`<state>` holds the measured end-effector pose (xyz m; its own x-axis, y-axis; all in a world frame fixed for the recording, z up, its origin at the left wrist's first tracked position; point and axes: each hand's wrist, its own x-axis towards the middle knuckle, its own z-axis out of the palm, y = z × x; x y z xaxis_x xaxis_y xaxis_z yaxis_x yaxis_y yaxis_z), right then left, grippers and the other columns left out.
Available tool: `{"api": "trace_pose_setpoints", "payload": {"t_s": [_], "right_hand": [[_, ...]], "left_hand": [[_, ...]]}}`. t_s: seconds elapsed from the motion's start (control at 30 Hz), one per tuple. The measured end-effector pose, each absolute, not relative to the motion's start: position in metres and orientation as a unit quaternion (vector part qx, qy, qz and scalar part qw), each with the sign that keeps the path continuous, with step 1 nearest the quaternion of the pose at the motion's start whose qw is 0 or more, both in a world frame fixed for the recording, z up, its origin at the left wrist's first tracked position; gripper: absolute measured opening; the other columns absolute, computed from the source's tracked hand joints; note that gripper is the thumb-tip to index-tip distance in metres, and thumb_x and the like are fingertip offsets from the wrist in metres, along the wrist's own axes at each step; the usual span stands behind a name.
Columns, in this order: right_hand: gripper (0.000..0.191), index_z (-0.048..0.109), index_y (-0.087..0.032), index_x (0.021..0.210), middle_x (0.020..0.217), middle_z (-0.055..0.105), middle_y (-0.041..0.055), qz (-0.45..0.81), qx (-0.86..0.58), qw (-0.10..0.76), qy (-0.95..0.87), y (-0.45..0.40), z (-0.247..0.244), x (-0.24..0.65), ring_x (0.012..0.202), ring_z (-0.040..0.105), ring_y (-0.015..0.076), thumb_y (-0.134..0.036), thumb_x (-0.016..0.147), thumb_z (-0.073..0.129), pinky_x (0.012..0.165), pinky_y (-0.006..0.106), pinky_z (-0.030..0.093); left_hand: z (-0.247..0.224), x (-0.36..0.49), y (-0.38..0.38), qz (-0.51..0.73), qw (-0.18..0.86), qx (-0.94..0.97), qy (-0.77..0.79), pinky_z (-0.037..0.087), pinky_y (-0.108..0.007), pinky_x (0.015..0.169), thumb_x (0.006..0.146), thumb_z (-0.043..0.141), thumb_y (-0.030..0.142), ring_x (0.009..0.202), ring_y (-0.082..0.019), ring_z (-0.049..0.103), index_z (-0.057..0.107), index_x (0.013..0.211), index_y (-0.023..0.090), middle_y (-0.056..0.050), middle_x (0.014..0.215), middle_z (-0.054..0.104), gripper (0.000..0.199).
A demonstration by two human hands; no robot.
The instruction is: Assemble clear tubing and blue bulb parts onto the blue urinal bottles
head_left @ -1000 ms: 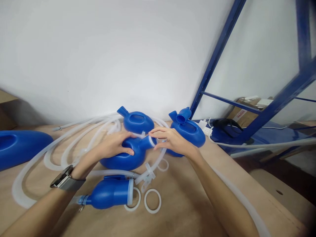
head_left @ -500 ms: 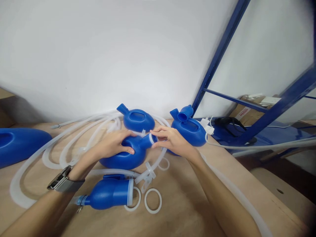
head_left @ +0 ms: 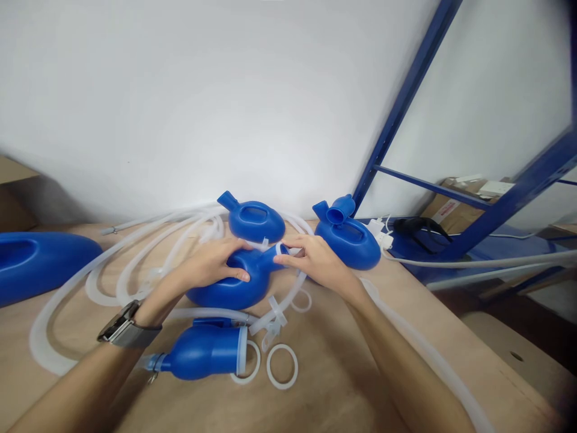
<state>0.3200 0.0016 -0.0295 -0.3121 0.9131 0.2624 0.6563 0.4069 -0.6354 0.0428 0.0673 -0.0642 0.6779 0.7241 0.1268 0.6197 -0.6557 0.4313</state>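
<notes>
Higher than earlier, the thumb of the right hand (head_left: 318, 258) crosses the mouth of a glossy, rounded blue plastic jug (head_left: 238, 293); its fingers are clamped on the thin white ring (head_left: 278, 247) at that rim. The left hand (head_left: 211, 261) clamps its fingers around the jug's body, inward from the right edge of the tan counter (head_left: 318, 343), beside coiled translucent tubing (head_left: 39, 334).

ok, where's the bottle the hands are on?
Head view, just left of centre, below mid-height: the blue bottle lies under the left hand, with the right hand at its mouth, just beyond the blue pale-rimmed cup.
</notes>
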Motion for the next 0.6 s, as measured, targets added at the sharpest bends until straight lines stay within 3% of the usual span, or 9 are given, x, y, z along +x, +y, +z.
{"api": "trace_pose_setpoints", "payload": {"t_s": [0.13, 0.3, 0.43, 0.6], "right_hand": [[0.038, 0.082, -0.021, 0.098, 0.093, 0.078, 0.0051, 0.214, -0.521, 0.315, -0.764, -0.002, -0.028, 0.314, 0.088, 0.07, 0.0228, -0.056, 0.094, 0.068, 0.078, 0.031, 0.05], [0.048, 0.075, -0.02, 0.081, 0.073, 0.07, 0.0026, 0.207, -0.579, 0.319, -0.721, 0.002, -0.036, 0.307, 0.07, 0.065, 0.0198, -0.064, 0.094, 0.061, 0.066, 0.031, 0.046], [0.051, 0.066, -0.021, 0.07, 0.065, 0.063, -0.0001, 0.165, -0.602, 0.33, -0.708, 0.006, -0.041, 0.304, 0.065, 0.058, 0.0178, -0.064, 0.095, 0.059, 0.062, 0.031, 0.039], [0.044, 0.068, -0.02, 0.075, 0.069, 0.065, -0.0005, 0.215, -0.578, 0.334, -0.712, 0.008, -0.04, 0.308, 0.067, 0.058, 0.0171, -0.061, 0.091, 0.066, 0.063, 0.03, 0.039]], "left_hand": [[-0.066, 0.042, 0.066, 0.154, 0.171, 0.897, 0.377, 0.05, -0.042, 0.103, 0.085, 0.073, 0.063, 0.124, -0.034, 0.065, 0.064, 0.132, 0.026, -0.008, 0.135, 0.07, 0.061], [-0.066, 0.041, 0.065, 0.157, 0.169, 0.895, 0.381, 0.05, -0.043, 0.103, 0.084, 0.072, 0.067, 0.123, -0.034, 0.065, 0.064, 0.131, 0.026, -0.009, 0.135, 0.07, 0.062], [-0.066, 0.042, 0.065, 0.154, 0.176, 0.892, 0.386, 0.05, -0.043, 0.104, 0.083, 0.074, 0.067, 0.123, -0.034, 0.066, 0.063, 0.132, 0.026, -0.009, 0.134, 0.071, 0.065], [-0.065, 0.043, 0.066, 0.148, 0.182, 0.891, 0.389, 0.049, -0.042, 0.104, 0.083, 0.074, 0.063, 0.124, -0.034, 0.065, 0.063, 0.132, 0.024, -0.01, 0.136, 0.071, 0.064]]}}
